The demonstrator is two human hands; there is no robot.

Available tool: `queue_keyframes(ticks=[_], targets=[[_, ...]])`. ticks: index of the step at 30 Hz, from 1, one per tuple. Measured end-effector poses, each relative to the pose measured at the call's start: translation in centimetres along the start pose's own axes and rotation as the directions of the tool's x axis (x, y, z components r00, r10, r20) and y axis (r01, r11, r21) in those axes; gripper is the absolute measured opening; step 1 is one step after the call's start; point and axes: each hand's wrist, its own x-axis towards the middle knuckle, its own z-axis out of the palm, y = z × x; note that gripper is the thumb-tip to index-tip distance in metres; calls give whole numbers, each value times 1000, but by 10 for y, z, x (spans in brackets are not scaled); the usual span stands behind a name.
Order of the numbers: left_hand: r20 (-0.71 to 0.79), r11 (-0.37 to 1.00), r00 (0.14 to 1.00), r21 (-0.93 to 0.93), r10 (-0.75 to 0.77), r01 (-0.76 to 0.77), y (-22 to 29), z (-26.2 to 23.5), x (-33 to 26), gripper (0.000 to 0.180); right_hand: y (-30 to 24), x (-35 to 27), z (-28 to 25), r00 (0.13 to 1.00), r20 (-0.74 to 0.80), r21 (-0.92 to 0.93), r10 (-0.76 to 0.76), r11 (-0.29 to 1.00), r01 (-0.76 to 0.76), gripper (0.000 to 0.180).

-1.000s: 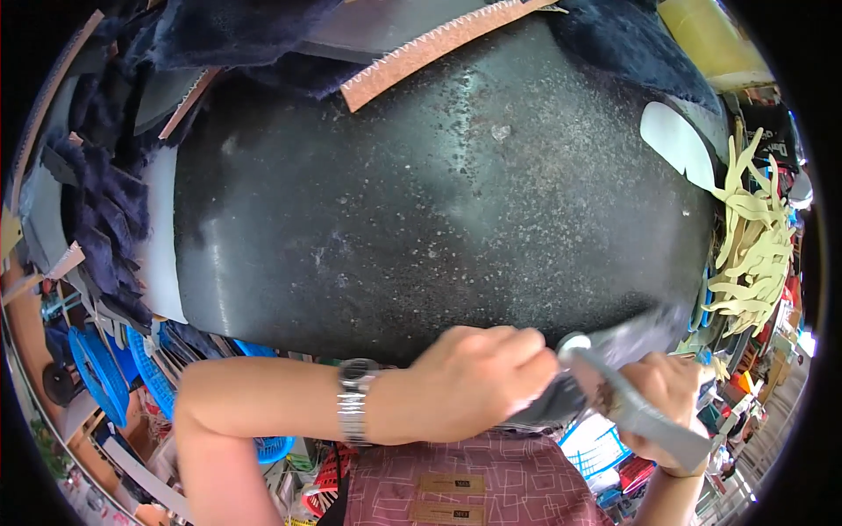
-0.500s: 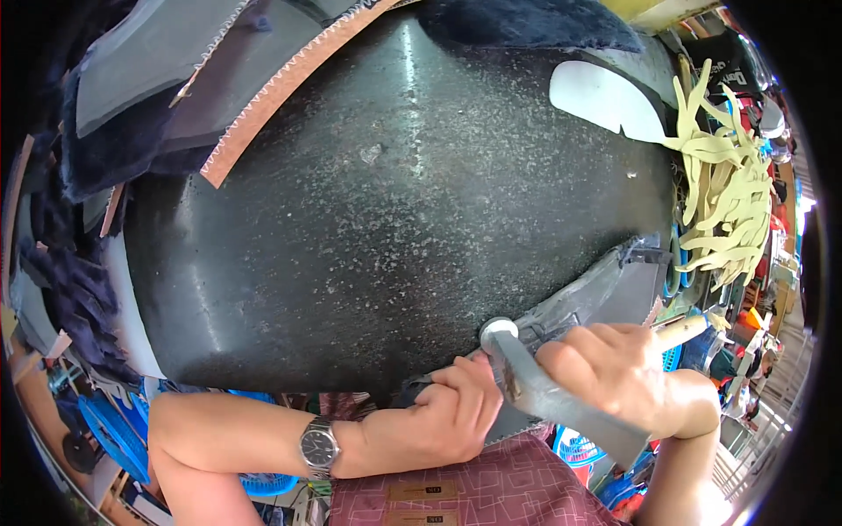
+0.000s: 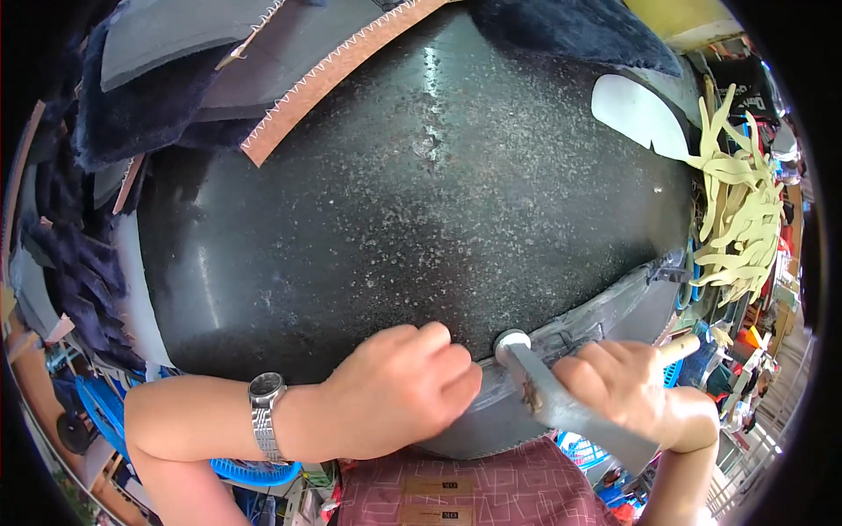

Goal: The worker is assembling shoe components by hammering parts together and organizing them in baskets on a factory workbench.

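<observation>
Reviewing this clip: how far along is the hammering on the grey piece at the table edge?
Already done, it seems: a pile of pale cut strips and a white sole-shaped piece lie at the right of the black stone slab. In hand: the left hand pins the grey material on the slab's near edge while the right hand holds a hammer on it. How much hammering remains cannot be told.

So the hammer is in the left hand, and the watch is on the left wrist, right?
Not quite. The head view shows the hammer in the right hand. The watch is on the left wrist, as you said, and the left hand presses the grey piece.
</observation>
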Motion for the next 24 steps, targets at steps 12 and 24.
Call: queue_keyframes(ticks=[12, 24], targets=[[-51, 818, 980, 560, 192, -131, 22, 16, -20, 32, -7, 8, 6, 988, -154, 101, 13, 995, 3, 29], [-434, 923, 844, 67, -314, 378, 37, 44, -30, 26, -23, 6, 12, 992, -26, 194, 124, 974, -117, 41]])
